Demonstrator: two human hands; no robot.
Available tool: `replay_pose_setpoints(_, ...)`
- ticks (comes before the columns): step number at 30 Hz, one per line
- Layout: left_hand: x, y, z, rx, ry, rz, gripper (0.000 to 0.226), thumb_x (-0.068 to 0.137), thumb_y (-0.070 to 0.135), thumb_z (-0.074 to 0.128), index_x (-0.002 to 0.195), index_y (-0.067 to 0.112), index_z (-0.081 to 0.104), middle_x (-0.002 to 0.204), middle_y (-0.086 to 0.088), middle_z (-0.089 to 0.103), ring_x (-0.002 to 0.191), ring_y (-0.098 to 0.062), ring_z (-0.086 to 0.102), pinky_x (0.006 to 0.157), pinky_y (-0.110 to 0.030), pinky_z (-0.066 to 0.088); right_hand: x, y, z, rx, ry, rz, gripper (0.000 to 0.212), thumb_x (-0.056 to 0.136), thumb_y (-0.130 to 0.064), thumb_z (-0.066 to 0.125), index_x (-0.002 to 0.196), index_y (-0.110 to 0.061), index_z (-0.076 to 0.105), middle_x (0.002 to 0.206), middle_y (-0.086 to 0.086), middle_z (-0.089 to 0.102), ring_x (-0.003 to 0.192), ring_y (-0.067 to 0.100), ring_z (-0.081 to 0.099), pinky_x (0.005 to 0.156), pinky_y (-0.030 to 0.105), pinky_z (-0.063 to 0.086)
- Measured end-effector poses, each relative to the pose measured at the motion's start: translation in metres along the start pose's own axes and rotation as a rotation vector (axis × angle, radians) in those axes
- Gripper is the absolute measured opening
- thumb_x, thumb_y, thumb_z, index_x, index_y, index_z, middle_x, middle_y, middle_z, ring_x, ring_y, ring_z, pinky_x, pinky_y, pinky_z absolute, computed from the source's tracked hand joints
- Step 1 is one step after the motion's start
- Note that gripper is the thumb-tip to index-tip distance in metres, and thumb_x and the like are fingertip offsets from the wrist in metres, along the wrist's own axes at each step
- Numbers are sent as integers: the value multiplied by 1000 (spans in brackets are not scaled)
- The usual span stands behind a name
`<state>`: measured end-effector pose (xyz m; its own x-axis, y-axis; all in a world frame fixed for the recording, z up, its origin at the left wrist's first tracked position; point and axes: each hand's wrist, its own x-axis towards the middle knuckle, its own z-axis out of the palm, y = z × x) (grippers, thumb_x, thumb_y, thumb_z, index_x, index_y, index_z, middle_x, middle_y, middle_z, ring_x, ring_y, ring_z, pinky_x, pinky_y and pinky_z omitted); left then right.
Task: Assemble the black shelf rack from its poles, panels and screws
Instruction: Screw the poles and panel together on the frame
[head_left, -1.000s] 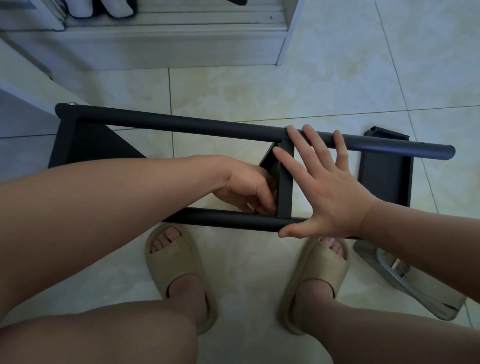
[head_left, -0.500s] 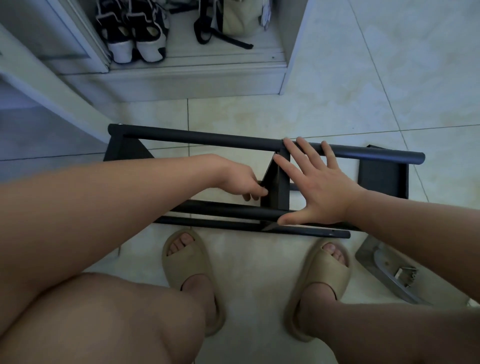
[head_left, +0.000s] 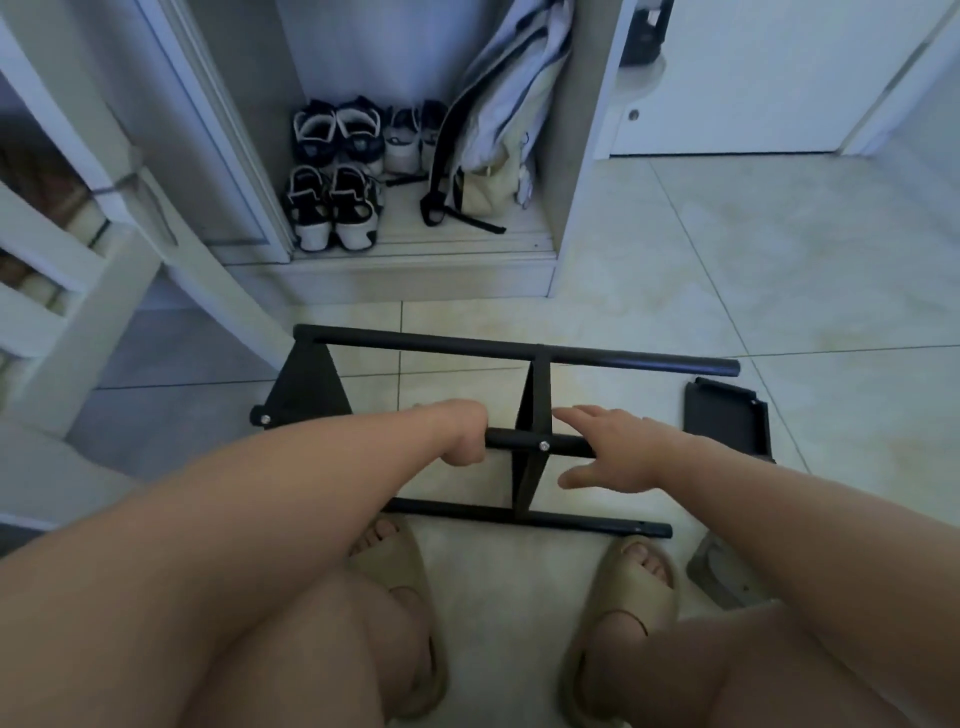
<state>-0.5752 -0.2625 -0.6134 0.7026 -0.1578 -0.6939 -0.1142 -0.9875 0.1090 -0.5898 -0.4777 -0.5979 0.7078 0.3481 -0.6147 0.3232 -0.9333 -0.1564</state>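
Head camera: my left grip (head_left: 465, 439) curls round the middle pole (head_left: 566, 445) of the black shelf rack (head_left: 519, 354), which lies on its side on the tiled floor (head_left: 779, 270) before an open cabinet (head_left: 571, 208). My right grip (head_left: 613, 452) is spread, fingers straight, over the same pole just right of the centre panel (head_left: 530, 395); whether it touches, I cannot tell. A silver screw (head_left: 544, 445) shows where pole meets panel. A loose panel (head_left: 724, 421) lies just off the rack's right end. Markings on the shoes (head_left: 332, 208) are too blurred to read. My forearm hides most of a grey metal object (head_left: 722, 571) near the right sandal (head_left: 634, 597).
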Motion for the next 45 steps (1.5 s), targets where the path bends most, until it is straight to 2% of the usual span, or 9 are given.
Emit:
replay_pose_setpoints(4, 0, -4, -18, -87, 261, -110, 14, 95, 24, 54, 108, 25, 59, 111, 0, 62, 110, -29, 55, 92, -45, 33, -6, -4, -7, -4, 165, 28, 86, 94, -68, 50, 161, -36, 6, 170, -5, 7, 156, 22, 10, 122, 59, 12)
replay_pose_setpoints(8, 2, -7, -17, -103, 390, -131, 6, 96, 26, 55, 100, 30, 58, 106, 3, 57, 107, -27, 51, 94, -49, 34, -4, 3, -4, 20, 215, 36, 87, 95, -67, 48, 161, -37, 1, 171, -3, -6, 157, 21, -7, 124, 56, 1)
replay_pose_setpoints(16, 47, -18, -20, -48, 564, -79, 21, 101, 25, 51, 119, 36, 57, 121, 1, 49, 112, -27, 47, 92, -49, 36, 50, 21, -1, 25, 310, 68, 79, 98, -72, 27, 161, -39, -8, 170, -4, -17, 156, 22, -17, 126, 50, -1)
replay_pose_setpoints(20, 90, -31, -31, -33, 655, -78, 31, 102, 25, 48, 130, 40, 48, 126, 2, 49, 117, -26, 46, 100, -52, 32, 100, 28, -4, 37, 406, 93, 79, 97, -74, 18, 160, -38, -11, 168, -2, -21, 154, 25, -23, 126, 52, -6)
replay_pose_setpoints(24, 146, -46, -41, -25, 739, -81, 25, 104, 26, 44, 126, 36, 47, 121, 2, 50, 112, -26, 46, 108, -57, 27, 165, 43, -8, 53, 488, 97, 82, 90, -77, 3, 160, -37, -14, 167, -2, -25, 153, 25, -28, 123, 51, -13)
replay_pose_setpoints(28, 206, -58, -50, -11, 684, -109, 32, 99, 16, 50, 126, 33, 46, 124, -1, 50, 117, -29, 44, 111, -60, 24, 229, 61, -9, 60, 509, 98, 90, 81, -80, -8, 160, -38, -12, 168, -3, -21, 153, 24, -25, 123, 51, -13)
replay_pose_setpoints(36, 285, -77, -31, -48, 617, -146, 34, 96, 14, 54, 127, 29, 47, 129, -3, 50, 121, -31, 43, 112, -63, 22, 313, 74, 4, 100, 372, 106, 97, 75, -84, -7, 160, -38, -10, 169, -4, -19, 154, 25, -23, 123, 49, -11)
replay_pose_setpoints(41, 271, -81, -19, -149, 622, -109, 47, 102, 34, 48, 147, 32, 37, 158, -2, 29, 146, -28, 22, 118, -62, 13, 289, 71, 3, 116, 351, 75, 85, 87, -78, 7, 161, -38, -4, 170, -4, -15, 155, 24, -19, 126, 49, -6)
replay_pose_setpoints(45, 229, -68, -4, -243, 594, -70, 50, 101, 41, 47, 147, 25, 39, 157, -5, 33, 141, -30, 32, 111, -50, 30, 232, 61, 12, 138, 315, -1, 85, 87, -77, 8, 162, -38, 0, 171, -6, -8, 157, 20, -13, 126, 46, -1)
